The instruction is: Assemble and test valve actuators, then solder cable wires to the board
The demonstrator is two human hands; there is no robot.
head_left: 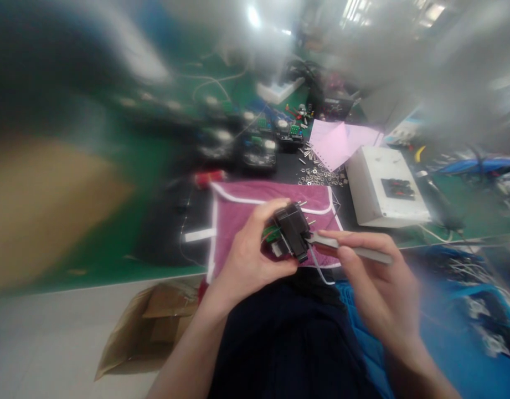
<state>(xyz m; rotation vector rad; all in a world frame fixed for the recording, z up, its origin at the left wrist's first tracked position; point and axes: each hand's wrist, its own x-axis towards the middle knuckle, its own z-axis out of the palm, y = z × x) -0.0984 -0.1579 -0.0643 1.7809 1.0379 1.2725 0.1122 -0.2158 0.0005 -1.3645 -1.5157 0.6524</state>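
My left hand (258, 249) is closed around a black plastic module (293, 227) with a green circuit board (273, 234) on its left side and metal pins standing out on the right. Between the thumb and fingers of my right hand (375, 271) is a pair of grey tweezers (354, 250). Their tip meets the module's lower right side, where a small dark part shows; I cannot tell whether the tips grip it. Below both hands lies a pink cloth (238, 210) with white edging.
Behind the cloth are several similar black modules (258, 155), loose metal washers (317, 177) and pink paper (331, 141). A white box (387, 188) with a black panel stands at the right. An open cardboard box (150, 327) is below the table edge; blue bins sit lower right.
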